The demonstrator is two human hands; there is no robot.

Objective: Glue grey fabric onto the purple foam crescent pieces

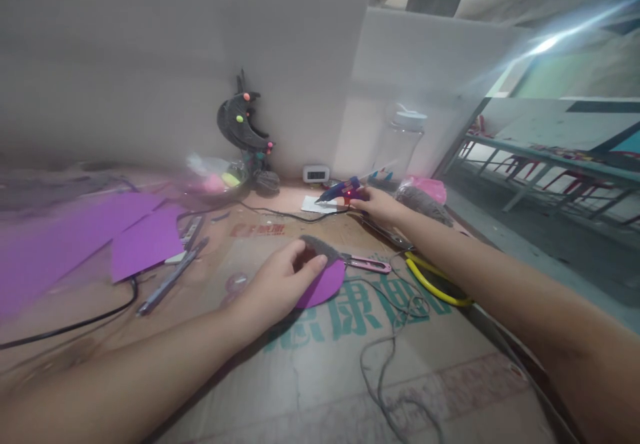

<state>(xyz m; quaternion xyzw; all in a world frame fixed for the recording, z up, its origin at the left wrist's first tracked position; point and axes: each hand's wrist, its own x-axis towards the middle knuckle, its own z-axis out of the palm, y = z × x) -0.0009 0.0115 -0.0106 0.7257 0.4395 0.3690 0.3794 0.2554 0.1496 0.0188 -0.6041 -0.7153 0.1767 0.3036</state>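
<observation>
My left hand point(277, 274) pinches a curved purple sheet piece point(325, 286) that has a fuzzy grey strip point(320, 247) along its upper edge. The thumb lies over the strip and the other fingers are partly hidden. Farther back, my right hand point(377, 205) is closed at the handle end of a blue glue gun point(341, 189) with a small red light. The gun's nozzle points left over a white card point(317, 205). A pink utility knife point(369, 264) lies on the cardboard just right of the purple piece.
Large purple sheets point(145, 241) and a grey pen-like stick point(173, 277) lie at left. Behind stand a dark crescent ornament point(243, 124), a small digital clock point(316, 175) and a clear jar point(400, 141). Loose grey yarn point(383, 371) and yellow-handled scissors point(433, 287) lie at right.
</observation>
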